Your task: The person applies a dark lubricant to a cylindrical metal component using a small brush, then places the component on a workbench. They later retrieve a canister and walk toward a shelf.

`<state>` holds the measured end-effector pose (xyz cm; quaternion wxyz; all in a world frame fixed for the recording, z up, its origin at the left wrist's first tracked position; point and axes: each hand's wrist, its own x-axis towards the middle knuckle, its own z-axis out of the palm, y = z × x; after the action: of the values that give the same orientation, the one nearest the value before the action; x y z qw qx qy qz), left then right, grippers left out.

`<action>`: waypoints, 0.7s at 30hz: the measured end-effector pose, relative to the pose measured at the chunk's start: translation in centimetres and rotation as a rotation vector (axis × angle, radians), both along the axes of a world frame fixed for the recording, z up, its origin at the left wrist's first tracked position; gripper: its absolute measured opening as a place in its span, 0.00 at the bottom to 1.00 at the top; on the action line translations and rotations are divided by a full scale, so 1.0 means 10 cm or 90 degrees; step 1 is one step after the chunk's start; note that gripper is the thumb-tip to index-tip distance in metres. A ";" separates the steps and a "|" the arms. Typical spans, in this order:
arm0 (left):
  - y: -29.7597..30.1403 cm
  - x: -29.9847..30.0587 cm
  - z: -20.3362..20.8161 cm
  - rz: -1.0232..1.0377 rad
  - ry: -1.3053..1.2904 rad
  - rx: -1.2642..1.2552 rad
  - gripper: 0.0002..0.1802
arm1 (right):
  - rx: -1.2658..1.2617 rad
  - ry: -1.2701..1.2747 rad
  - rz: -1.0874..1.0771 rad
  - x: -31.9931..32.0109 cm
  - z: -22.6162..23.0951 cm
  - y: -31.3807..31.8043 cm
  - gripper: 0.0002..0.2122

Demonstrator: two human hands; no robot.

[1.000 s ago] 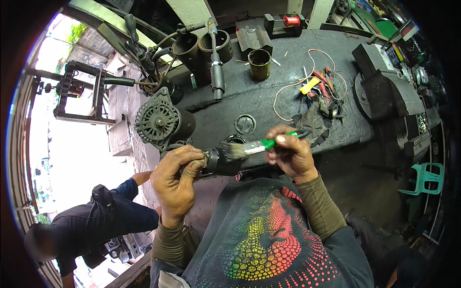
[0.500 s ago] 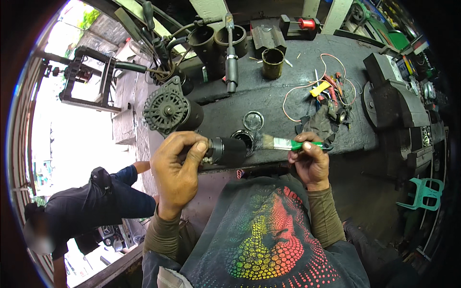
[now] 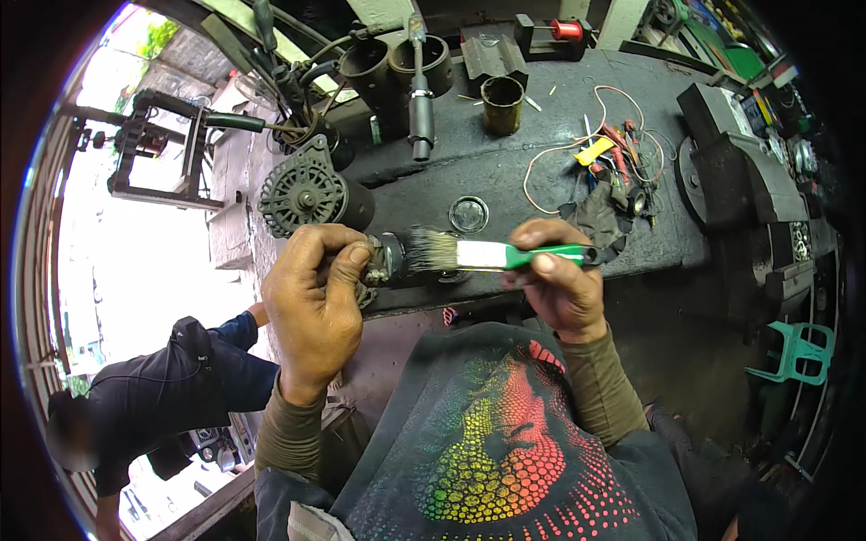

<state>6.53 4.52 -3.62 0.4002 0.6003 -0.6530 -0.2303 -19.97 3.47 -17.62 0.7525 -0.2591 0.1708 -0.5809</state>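
The left hand (image 3: 311,307) is closed around a small dark metal part (image 3: 388,259), which looks like a motor piece; the fingers are wrapped on it and only its right end shows. The part is held in the air just in front of the edge of the dark workbench (image 3: 505,171). The right hand (image 3: 559,279) grips the green handle of a paintbrush (image 3: 492,255), with thumb and fingers pressed together on it. The long axis of the brush lies almost level, from right to left, and the bristles touch the open end of the part. So the part is to the left of the right fingers, and the left hand is the nearer one. An alternator (image 3: 307,194) stands on the bench behind the left hand
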 end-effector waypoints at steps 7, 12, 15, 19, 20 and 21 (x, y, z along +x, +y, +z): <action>-0.05 0.02 0.09 0.046 -0.002 -0.004 0.01 | -0.022 -0.107 -0.024 -0.02 0.01 -0.06 0.12; -0.03 0.04 0.12 0.049 -0.001 0.048 0.01 | 0.015 -0.037 0.030 0.11 0.00 -0.06 0.12; -0.06 0.08 0.13 0.048 -0.010 0.011 0.02 | -0.034 -0.059 -0.002 0.05 0.01 0.00 0.12; -0.04 0.08 0.15 0.071 0.022 0.084 0.02 | 0.005 -0.047 -0.037 0.04 0.06 -0.04 0.13; -0.03 0.08 0.15 0.070 0.029 0.089 0.02 | -0.001 -0.021 -0.006 0.08 0.06 -0.06 0.13; -0.04 0.08 0.16 0.084 0.030 0.104 0.02 | 0.000 0.011 0.011 0.12 0.07 -0.07 0.13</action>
<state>7.35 4.16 -2.04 0.3793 0.6669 -0.5818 -0.2698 -18.82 2.78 -16.88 0.7559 -0.2655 0.1749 -0.5724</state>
